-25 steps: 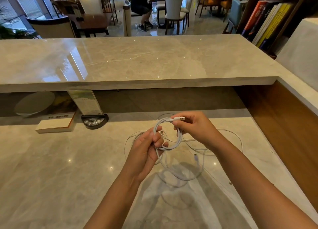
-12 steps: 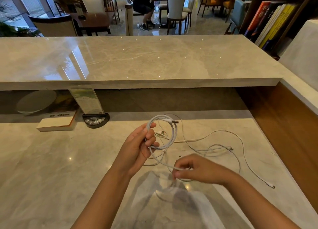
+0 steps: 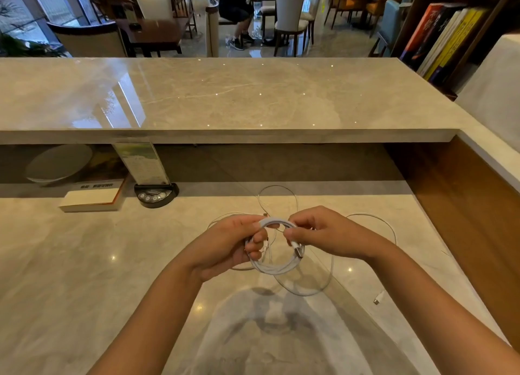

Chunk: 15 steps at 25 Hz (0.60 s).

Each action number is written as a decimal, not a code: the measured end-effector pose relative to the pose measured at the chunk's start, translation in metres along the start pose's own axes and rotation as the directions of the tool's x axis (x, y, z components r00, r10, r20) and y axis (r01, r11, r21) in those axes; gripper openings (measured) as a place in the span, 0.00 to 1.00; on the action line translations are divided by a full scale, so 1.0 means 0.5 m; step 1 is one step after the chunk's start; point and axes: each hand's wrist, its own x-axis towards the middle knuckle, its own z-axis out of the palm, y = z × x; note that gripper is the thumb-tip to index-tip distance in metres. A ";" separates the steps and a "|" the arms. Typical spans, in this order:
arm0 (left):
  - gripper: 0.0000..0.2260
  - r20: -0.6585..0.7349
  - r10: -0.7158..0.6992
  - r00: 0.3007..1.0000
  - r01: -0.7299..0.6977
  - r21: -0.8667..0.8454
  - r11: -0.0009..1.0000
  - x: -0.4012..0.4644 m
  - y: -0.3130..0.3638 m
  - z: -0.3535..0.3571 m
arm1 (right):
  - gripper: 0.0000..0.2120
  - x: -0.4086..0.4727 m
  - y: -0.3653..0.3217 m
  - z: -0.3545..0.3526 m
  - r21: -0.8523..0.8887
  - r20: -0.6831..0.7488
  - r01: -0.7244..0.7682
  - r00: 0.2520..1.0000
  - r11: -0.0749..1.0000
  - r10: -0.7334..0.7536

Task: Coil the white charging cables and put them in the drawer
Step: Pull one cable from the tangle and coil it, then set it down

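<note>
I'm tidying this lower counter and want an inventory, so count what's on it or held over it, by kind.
Coiled white cable, held by the left hand and right hand: 1
Loose white cable on the counter, strands tangled, exact number unclear: at least 1
Book: 1
Sign stand with black button base: 1
Pale dish: 1
Total: at least 5

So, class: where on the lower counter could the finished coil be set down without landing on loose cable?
Bare marble lies left of the left hand, in front of the book and call-button base. Loose cable crowds the stretch from beyond the hands round to the right.
</note>
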 end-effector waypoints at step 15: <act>0.15 -0.214 0.031 0.976 -0.143 -0.533 0.834 0.004 -0.050 0.032 | 0.17 0.004 0.033 0.031 0.153 -0.186 -0.083 0.976 0.985 0.112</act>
